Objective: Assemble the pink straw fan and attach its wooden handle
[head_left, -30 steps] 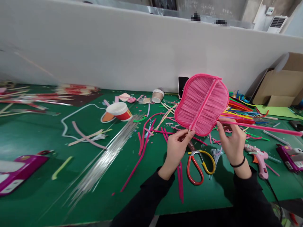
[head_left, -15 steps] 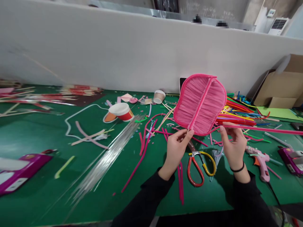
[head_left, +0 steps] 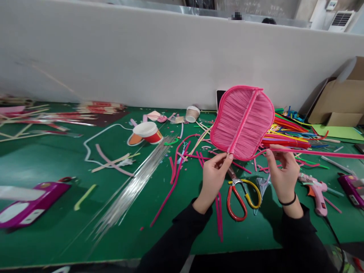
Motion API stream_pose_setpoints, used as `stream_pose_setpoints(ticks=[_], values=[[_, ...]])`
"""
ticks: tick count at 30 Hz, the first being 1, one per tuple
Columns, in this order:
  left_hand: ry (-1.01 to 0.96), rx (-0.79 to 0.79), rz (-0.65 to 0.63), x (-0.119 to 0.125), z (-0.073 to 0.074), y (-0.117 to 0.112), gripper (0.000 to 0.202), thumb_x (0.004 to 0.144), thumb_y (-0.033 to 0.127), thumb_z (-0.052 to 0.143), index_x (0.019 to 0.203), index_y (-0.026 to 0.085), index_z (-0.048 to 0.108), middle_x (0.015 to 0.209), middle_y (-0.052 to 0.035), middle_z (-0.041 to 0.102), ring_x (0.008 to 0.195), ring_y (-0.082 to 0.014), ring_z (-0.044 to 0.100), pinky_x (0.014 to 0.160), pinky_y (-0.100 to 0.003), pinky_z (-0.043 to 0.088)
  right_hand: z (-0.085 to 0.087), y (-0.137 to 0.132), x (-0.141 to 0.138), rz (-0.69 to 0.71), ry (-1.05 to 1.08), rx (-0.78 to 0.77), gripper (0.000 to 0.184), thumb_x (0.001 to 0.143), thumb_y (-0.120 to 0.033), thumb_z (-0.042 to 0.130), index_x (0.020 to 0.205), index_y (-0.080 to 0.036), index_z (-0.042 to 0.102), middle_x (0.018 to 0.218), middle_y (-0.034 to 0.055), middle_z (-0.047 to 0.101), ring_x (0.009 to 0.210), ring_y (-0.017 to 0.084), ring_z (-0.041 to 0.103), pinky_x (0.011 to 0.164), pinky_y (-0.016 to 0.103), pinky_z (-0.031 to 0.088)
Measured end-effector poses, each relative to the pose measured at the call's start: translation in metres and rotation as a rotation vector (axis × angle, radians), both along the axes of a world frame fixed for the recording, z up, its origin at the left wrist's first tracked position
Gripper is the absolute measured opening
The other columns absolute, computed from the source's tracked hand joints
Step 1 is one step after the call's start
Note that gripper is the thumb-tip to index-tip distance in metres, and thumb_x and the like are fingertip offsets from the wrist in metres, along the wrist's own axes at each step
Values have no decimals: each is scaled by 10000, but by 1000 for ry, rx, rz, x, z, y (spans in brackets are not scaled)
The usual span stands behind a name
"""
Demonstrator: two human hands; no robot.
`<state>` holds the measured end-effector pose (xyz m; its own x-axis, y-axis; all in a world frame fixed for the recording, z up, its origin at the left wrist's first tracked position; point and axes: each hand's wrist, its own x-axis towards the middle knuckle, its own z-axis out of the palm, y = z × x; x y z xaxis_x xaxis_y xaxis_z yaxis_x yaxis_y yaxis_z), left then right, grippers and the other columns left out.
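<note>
A pink leaf-shaped piece (head_left: 243, 121), made of pipe cleaners with a ridge down its middle, is held up above the table. My left hand (head_left: 215, 175) pinches its lower tip between thumb and fingers. My right hand (head_left: 284, 172) is closed on a long pink pipe cleaner (head_left: 321, 153), which runs from the piece's lower edge out past the right side of the view. Below the hands lie scissors (head_left: 239, 195) with one red and one yellow handle. Two pink pipe cleaner lengths (head_left: 218, 218) rest near my left wrist.
Thin metal wires (head_left: 133, 189) lie in a bundle left of centre, near a paper cup (head_left: 149, 132). A pink glue gun (head_left: 318, 191) is at right, before a cardboard box (head_left: 338, 98). Coloured pipe cleaners (head_left: 290, 132) pile up behind my right hand. A purple tool (head_left: 31, 203) sits far left.
The whole scene has shifted slightly right and up in view. Both hands keep their grip, and the pink piece stays in nearly the same pose.
</note>
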<state>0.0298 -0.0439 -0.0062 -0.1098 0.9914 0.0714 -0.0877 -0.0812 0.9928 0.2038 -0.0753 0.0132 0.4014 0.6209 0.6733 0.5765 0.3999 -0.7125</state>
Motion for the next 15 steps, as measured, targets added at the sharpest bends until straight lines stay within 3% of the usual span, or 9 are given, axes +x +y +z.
stream_pose_setpoints(ticks=[15], values=[[34,6,-31,1,4,-3,308,748,433,741,728,129,693,630,13,562,571,-98,472,528,-214,394,-1,1,1,-9,-21,6,128,882,-286,673,979,-203,688,898,45,732,701,150,683,646,280,572]])
